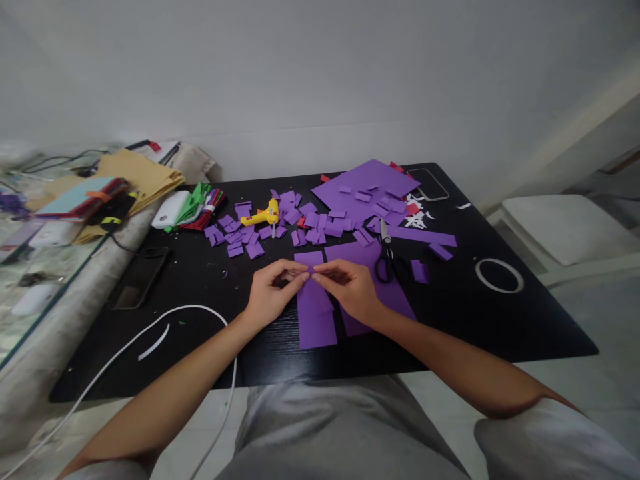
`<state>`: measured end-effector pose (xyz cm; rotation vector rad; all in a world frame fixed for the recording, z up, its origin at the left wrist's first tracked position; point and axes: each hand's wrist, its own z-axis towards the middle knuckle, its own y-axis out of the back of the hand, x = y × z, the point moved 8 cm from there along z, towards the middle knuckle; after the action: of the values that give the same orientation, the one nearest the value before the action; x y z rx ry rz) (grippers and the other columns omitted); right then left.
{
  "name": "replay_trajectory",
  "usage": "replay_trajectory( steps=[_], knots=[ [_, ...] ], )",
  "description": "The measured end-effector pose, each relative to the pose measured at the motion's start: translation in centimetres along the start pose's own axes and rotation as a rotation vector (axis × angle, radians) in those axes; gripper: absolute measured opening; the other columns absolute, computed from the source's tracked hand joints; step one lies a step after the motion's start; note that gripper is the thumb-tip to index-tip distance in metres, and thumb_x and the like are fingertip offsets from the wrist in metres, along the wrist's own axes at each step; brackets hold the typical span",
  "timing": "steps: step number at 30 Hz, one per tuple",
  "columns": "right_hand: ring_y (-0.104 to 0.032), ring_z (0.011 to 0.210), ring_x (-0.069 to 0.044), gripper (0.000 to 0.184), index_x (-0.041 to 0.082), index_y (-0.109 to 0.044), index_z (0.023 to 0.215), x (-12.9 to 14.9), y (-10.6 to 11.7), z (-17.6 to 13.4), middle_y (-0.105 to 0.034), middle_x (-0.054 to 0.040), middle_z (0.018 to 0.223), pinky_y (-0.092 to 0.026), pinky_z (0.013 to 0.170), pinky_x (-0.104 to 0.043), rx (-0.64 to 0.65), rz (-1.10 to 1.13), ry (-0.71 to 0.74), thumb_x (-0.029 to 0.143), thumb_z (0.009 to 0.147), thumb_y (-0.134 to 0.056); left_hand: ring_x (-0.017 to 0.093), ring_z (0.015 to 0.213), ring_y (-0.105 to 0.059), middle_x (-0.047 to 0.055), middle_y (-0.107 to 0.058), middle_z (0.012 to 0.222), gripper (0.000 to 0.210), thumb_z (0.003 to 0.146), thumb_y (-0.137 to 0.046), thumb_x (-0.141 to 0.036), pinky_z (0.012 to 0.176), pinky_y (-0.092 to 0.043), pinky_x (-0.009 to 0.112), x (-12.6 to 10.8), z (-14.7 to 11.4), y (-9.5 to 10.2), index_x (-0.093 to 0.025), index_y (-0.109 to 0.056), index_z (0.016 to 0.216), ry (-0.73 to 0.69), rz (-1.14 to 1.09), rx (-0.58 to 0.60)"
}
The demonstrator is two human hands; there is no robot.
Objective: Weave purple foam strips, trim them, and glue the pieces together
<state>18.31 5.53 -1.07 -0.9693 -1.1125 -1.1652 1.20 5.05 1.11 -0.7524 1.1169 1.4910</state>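
Note:
My left hand (274, 288) and my right hand (350, 285) meet at the fingertips over the front middle of the black table. Both are closed in a pinch on a small purple paper piece (311, 270), mostly hidden by the fingers. Beneath them lies a purple paper strip (316, 328), its long side pointing toward me. A wider purple sheet (357, 325) lies to its right, partly under my right hand and forearm. Black-handled scissors (385, 250) rest on that sheet's right part, their blades pointing away from me.
Folded purple paper pieces (245, 235) are scattered around a yellow glue gun (263, 215). Behind is a large purple sheet (350, 187) with white scraps (419, 217) beside it. A white cable (165, 312) loops across the left, near a dark phone-shaped object (140, 279). A ring (500, 275) lies right.

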Motion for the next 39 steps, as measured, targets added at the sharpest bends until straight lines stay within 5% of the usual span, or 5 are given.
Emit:
replay_trajectory(
  steps=[8,18,26,39],
  knots=[
    [-0.078,0.080,-0.019,0.025,0.023,-0.070,0.103,-0.1,-0.4,0.1,-0.080,-0.0023,0.085,-0.062,0.075,-0.032,0.057,-0.013,-0.023,0.032,0.081,-0.080,0.010,0.055,-0.056,-0.002,-0.065,0.064,0.029,0.092,-0.072,-0.044,0.052,-0.046,0.021,-0.1,0.2,-0.9,-0.017,-0.072,0.082,0.073,0.010,0.149],
    [-0.077,0.081,-0.019,0.023,0.022,-0.069,0.097,-0.6,-0.8,0.1,-0.079,-0.0033,0.087,-0.061,0.076,-0.031,0.122,-0.005,-0.073,0.030,0.079,-0.080,0.011,0.054,-0.061,-0.002,-0.065,0.063,0.028,0.092,-0.073,-0.045,0.054,-0.049,0.022,0.8,0.4,0.0,-0.017,-0.072,0.085,0.109,-0.009,0.075],
    [-0.074,0.078,-0.017,0.024,0.021,-0.064,0.099,0.0,-0.8,0.2,-0.076,-0.0012,0.083,-0.060,0.076,-0.031,0.146,-0.040,-0.027,0.029,0.080,-0.078,0.011,0.055,-0.063,-0.001,-0.068,0.064,0.025,0.085,-0.079,-0.042,0.055,-0.052,0.022,1.0,0.7,-0.3,-0.017,-0.075,0.086,0.181,-0.065,0.150],
    [-0.070,0.070,-0.017,0.015,0.020,-0.064,0.083,0.2,-0.7,0.5,-0.070,-0.0016,0.077,-0.057,0.070,-0.030,0.186,-0.163,0.009,0.032,0.084,-0.073,0.012,0.055,-0.062,-0.001,-0.069,0.065,0.018,0.083,-0.077,-0.035,0.056,-0.050,0.023,1.2,2.2,4.2,-0.017,-0.075,0.082,0.117,0.000,-0.124]
  ],
)
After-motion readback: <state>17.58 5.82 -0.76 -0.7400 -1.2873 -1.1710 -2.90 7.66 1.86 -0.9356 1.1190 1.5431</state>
